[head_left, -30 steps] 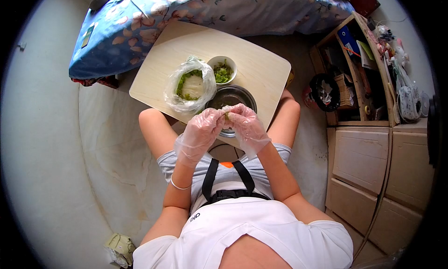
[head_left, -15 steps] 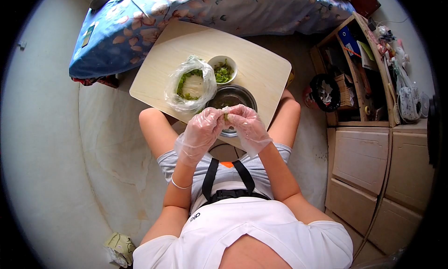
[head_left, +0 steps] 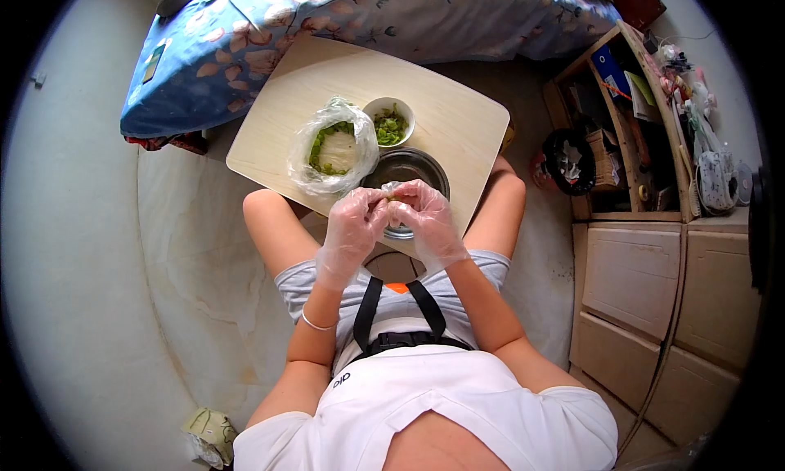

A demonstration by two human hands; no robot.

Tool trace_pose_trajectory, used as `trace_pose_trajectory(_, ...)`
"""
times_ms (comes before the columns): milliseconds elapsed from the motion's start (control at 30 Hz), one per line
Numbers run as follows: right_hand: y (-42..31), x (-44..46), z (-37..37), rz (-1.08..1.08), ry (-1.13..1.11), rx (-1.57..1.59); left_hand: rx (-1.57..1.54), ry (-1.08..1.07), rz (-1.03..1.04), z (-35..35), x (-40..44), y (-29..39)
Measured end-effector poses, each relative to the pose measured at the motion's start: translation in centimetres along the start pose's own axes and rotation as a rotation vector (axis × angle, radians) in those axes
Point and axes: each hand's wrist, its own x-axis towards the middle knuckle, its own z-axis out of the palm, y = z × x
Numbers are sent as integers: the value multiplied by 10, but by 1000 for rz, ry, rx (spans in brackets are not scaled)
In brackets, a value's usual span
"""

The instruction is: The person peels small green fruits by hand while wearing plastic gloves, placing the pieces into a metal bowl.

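Note:
My left hand (head_left: 354,226) and my right hand (head_left: 429,217), both in clear plastic gloves, meet fingertip to fingertip over the near part of a metal bowl (head_left: 419,162). Their fingers are pinched around something small and greenish, mostly hidden by the gloves. Beyond the metal bowl stands a white bowl (head_left: 379,105) with chopped green pieces (head_left: 391,127) in it. To its left lies an open clear plastic bag (head_left: 303,152) with green leaves (head_left: 320,148) around a pale middle.
The pale table (head_left: 441,95) reaches over my knees. Behind it is a bed with a blue floral cover (head_left: 204,58). On the right are a wooden shelf (head_left: 625,127), a black-lined bin (head_left: 569,162) and cabinets (head_left: 630,266). A crumpled package (head_left: 211,434) lies at lower left.
Both hands have shifted slightly and the fingers have changed their pinch, the right hand turning a little. The greenish piece shows less between the fingertips. The bowls and bag have not moved.

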Motion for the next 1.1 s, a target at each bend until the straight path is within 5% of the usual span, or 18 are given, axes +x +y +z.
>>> trace_pose_trajectory(200, -7, -3, 7, -87, 68, -261, -561, -94, -356, -3, 0, 1)
trace_pose_trajectory(367, -1, 3, -7, 143, 42, 185, -738, -103, -420, -5, 1, -10)
trace_pose_trajectory(633, 5, 8, -14, 196, 108, 223, -851, -111, -487, -1, 5, -19)
trace_pose_trajectory(700, 12, 11, -21, 190, 138, 201, -921, 27, -457, 0, 8, -22)
trace_pose_trajectory(900, 40, 8, -53, 134, 116, 269, -489, 81, -384, -5, 52, -28)
trace_pose_trajectory(1000, 51, 6, -64, 128, 29, 305, -332, 129, -160, -4, 91, -37)
trace_pose_trajectory(1067, 50, 2, -64, 80, -12, 385, 228, 153, 188, -3, 120, -42)
trace_pose_trajectory(1100, 48, 1, -63, 76, -8, 386, 227, 149, 192, -1, 132, -45)
